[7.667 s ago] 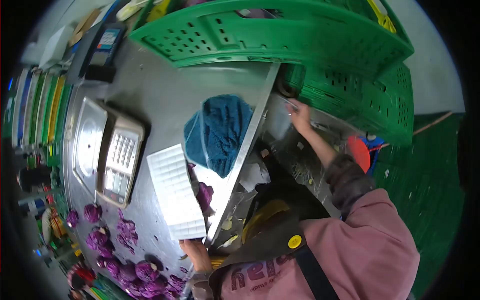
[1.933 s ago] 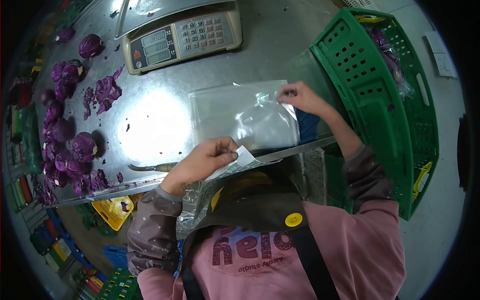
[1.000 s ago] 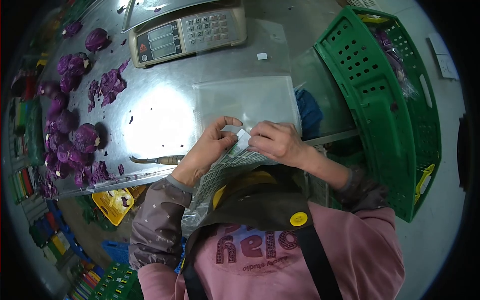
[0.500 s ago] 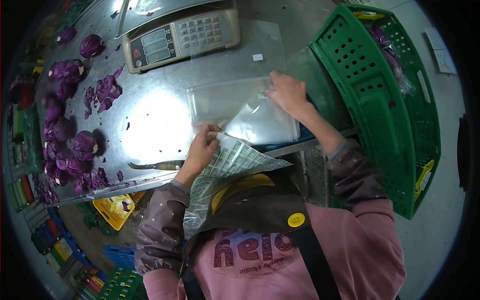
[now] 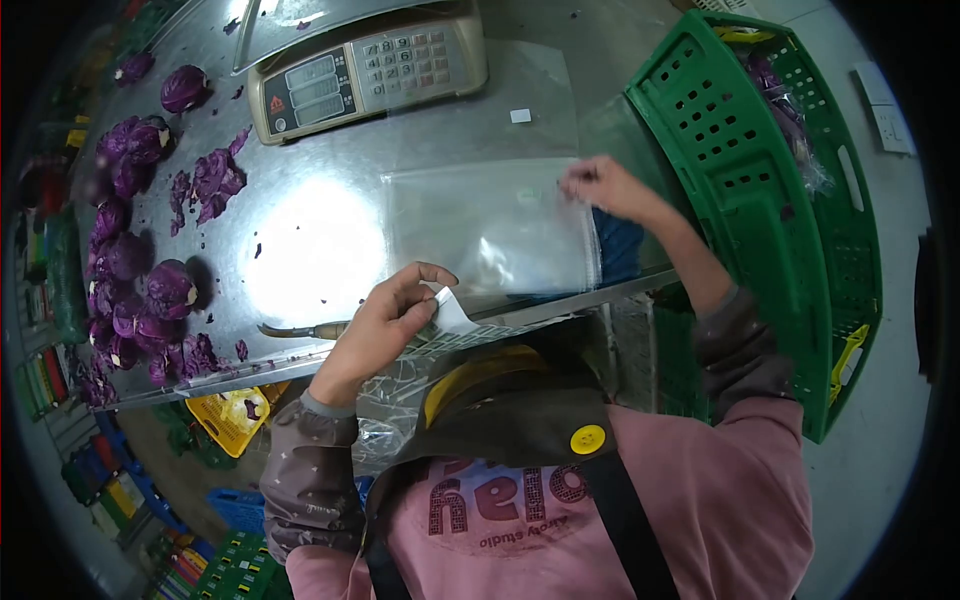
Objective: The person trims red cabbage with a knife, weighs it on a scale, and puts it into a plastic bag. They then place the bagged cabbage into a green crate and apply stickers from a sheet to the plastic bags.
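My left hand (image 5: 390,315) pinches a corner of a sheet of green-and-white stickers (image 5: 455,318), whose white backing curls up at the fingertips. The rest of the sheet hangs over the table's front edge. Before it lies a stack of clear plastic bags (image 5: 470,225), with a small pale-green sticker (image 5: 529,195) showing faintly near the upper right. At the stack's top right corner is my right hand (image 5: 608,187), its fingers curled and their tips blurred by motion. A hooked knife with a wooden handle (image 5: 325,330) rests beside my left hand.
A scale (image 5: 370,80) stands behind the bags on the metal table (image 5: 300,180). Several purple cabbages (image 5: 170,290) and loose leaves lie at left. A large green crate (image 5: 745,190) is at right. Blue material (image 5: 618,245) shows beside the bags.
My right hand has moved right, off the sticker to the stack's corner. My left hand has turned and the sticker sheet has dropped lower, uncovering the bags. The small sticker looks fainter.
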Demonstrator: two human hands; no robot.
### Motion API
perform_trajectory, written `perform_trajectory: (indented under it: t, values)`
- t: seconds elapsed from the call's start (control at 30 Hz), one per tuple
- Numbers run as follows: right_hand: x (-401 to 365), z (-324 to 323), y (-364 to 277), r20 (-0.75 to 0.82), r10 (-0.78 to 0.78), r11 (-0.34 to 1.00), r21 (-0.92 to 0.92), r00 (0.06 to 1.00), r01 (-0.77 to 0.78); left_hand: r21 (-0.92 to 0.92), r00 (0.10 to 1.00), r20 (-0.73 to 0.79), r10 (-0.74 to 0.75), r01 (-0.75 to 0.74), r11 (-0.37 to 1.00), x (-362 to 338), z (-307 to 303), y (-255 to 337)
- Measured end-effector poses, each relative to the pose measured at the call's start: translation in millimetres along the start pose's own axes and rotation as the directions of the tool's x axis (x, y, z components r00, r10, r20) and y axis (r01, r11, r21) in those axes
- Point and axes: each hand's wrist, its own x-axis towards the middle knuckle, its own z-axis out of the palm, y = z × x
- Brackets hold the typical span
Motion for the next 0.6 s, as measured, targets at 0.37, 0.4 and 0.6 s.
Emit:
perform_trajectory:
  t: [0.37, 0.4, 0.6]
  values:
    - [-11.3, 70.2, -66.3, -0.209, -0.507, 0.858, -0.027, 0.836, 0.513, -0.138, 0.986, -0.169, 0.003, -0.027, 0.99, 8.5, -14.3, 8.7]
    - [-29.8, 82.8, -82.7, -0.028, -0.46, 0.887, -0.056, 0.887, 0.458, -0.155, 0.983, -0.184, -0.013, -0.016, 0.988, 9.3, -14.4, 9.4]
    - [-48.3, 108.6, -84.8, 0.061, -0.206, 0.973, 0.123, 0.977, 0.198, -0.165, 1.0, -0.011, 0.029, -0.031, 0.986, 12.6, -11.6, 2.8]
